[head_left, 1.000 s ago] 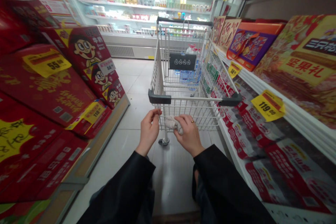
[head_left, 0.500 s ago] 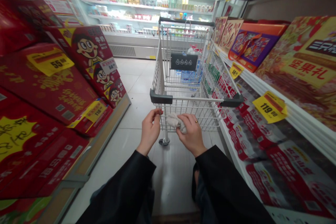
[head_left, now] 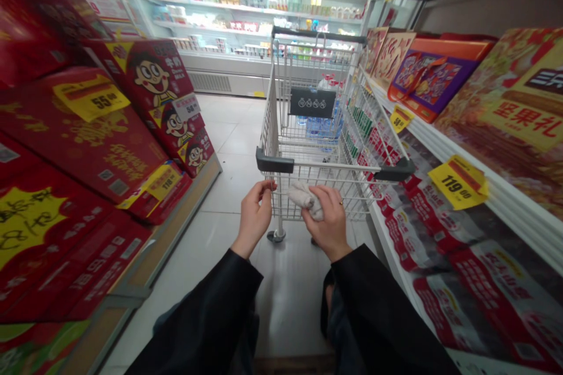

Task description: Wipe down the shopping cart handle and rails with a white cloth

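A crumpled white cloth (head_left: 305,199) was held in the right hand (head_left: 329,220) at 11 o'clock, by the wire of the shopping cart (head_left: 272,161), the left hand (head_left: 255,214) was pinched narrow at 9 o'clock, and the cloth could be dropped on the tile floor (head_left: 290,304) if the grip was loosened.

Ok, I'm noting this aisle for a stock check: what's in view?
shopping cart: one, silver wire with black handles, straight ahead
bottled water: one pack, blue, seen through the cart wire
cartoon-printed boxes: many, red, stacked on the left
boxed gift sets: several, orange and purple, upper shelf on the right
packaged goods: many, red and white, lower shelf on the right
price tags: several, yellow, on boxes and shelf edges
refrigerated case: one, white, far end
crumpled cloth: one, off-white, under the right hand
left hand: one, fingers on the cart wire
right hand: one, gold ring, on the cloth
sleeves: two, black, bottom of view
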The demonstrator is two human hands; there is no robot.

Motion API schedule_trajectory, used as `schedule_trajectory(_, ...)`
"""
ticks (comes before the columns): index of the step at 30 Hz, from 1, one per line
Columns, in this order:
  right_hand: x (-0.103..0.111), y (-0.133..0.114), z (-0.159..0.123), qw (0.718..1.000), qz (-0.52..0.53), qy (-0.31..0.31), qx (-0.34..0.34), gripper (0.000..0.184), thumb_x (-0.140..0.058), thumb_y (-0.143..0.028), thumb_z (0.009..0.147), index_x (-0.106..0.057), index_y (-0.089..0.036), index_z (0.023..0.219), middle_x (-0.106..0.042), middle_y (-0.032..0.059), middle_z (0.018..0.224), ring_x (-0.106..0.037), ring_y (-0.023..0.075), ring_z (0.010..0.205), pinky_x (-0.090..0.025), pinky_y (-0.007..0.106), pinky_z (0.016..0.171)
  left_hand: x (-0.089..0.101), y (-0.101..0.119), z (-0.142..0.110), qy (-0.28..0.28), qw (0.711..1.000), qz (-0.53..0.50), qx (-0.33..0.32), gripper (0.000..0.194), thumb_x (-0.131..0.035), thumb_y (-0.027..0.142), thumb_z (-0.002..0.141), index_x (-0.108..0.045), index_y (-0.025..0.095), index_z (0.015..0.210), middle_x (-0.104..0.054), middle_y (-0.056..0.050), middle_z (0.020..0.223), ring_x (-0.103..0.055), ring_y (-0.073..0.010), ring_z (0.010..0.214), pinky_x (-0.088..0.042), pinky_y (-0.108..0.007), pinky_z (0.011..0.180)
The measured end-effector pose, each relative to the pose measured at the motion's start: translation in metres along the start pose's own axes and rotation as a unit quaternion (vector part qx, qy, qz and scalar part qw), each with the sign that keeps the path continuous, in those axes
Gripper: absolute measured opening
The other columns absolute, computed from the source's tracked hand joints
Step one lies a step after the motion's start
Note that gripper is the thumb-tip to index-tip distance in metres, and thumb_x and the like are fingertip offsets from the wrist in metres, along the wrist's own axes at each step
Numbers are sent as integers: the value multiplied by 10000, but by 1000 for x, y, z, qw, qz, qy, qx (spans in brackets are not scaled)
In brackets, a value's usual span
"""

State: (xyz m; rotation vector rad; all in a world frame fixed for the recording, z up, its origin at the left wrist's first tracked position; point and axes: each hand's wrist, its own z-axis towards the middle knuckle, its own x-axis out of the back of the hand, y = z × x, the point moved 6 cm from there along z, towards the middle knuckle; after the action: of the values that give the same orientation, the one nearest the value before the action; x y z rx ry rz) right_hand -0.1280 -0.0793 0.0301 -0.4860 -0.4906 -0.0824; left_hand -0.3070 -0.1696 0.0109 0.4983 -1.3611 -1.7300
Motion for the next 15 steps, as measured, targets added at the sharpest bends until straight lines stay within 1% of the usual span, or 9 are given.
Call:
schedule_trajectory(1,2,2,1,1000,3,12,-5,410,-651,-148,834,-607,-204,1238,-646,102,1171,-582,261,1115,-509,454,1015,0,0,0,-1,1000,0,0,265,-490,371,920,-675,207,1015,-717,-38,1055,-641,-180,1045,-490,-317,982)
schedule_trajectory(2,1,4,1,1000,5,8,-10,409,-651,-148,829,-606,-203,1233,-648,100,1163,-581,262,1113,-509,458,1013,0,0,0,-2,1000,-1,0,265,-492,371,920,-676,207,1016,-718,-38,1057,-641,-180,1045,-490,-316,980)
schedule_trajectory(6,-15,8,-5,996,5,-81,-36,392,-651,-137,803,-624,-208,1187,-655,84,1116,-584,264,1080,-532,439,960,1,-3,1,2,1000,-2,0,264,-490,373,922,-671,209,1021,-715,-32,1050,-640,-179,1041,-478,-319,999)
schedule_trajectory(8,-19,6,-7,995,5,-100,-31,389,-645,-132,803,-630,-211,1184,-657,83,1119,-588,262,1078,-536,429,952,1,-4,1,3,1000,-3,-1,263,-491,378,921,-670,209,1014,-713,-30,1037,-639,-182,1037,-475,-323,1006)
schedule_trajectory(10,-15,3,-6,997,7,-73,-16,392,-643,-138,816,-627,-216,1200,-657,86,1140,-591,261,1087,-532,431,968,1,-3,1,2,1000,-3,-1,263,-493,383,920,-670,210,1007,-713,-30,1029,-639,-185,1036,-476,-325,1003)
schedule_trajectory(13,-2,1,-2,1000,10,1,-5,405,-646,-153,836,-608,-213,1235,-654,96,1165,-586,261,1112,-519,446,1002,0,-1,0,1,1000,-2,0,266,-495,384,918,-671,210,1014,-715,-33,1038,-640,-185,1043,-483,-324,998)
schedule_trajectory(15,1,2,-1,1000,5,8,-9,406,-641,-153,837,-605,-209,1238,-654,99,1160,-583,263,1113,-518,454,1003,0,0,0,1,1000,-2,0,271,-492,383,918,-673,209,1018,-717,-37,1043,-642,-186,1049,-488,-327,1004)
